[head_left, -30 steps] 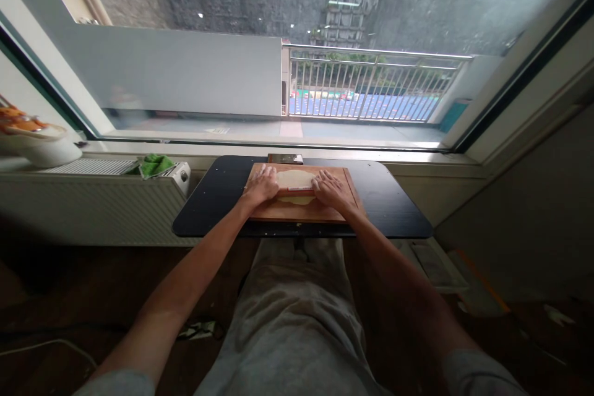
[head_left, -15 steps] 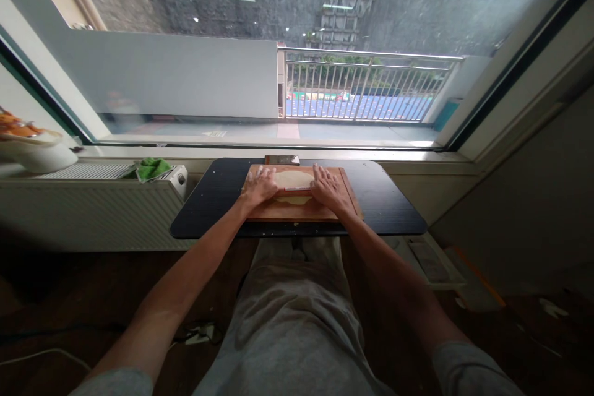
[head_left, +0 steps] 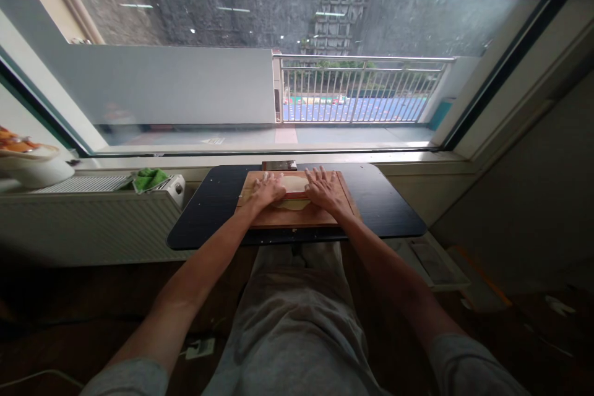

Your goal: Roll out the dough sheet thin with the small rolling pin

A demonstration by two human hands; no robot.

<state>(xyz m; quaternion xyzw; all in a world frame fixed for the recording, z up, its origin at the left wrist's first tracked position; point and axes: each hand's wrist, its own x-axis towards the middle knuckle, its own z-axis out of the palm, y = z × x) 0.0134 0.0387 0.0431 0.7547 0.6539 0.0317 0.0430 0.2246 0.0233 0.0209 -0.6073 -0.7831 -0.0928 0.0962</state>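
Observation:
A sheet of pale, flattened dough (head_left: 295, 184) lies on a wooden board (head_left: 297, 219), in front of me and between my hands. Across it runs a thin reddish-brown rolling pin (head_left: 295, 195), its ends hidden under my palms. My left hand (head_left: 268, 188) presses down on the pin's left side, fingers stretched forward over the board. On the other side, my right hand (head_left: 323, 188) bears on the pin with fingers spread apart. Dough shows both beyond the pin and on the near side of it. White flour-like dust marks the fingertips.
The board rests on a black table (head_left: 204, 210) beneath a wide window. A small dark-and-metal block (head_left: 279, 165) sits behind the board. To the left, a green cloth (head_left: 149, 179) lies on a white radiator (head_left: 93, 226), near a white pot (head_left: 34, 168).
My left hand has shifted right along the pin, closer to my right hand. The fingers of my right hand are spread wider. The whole view has tilted up slightly.

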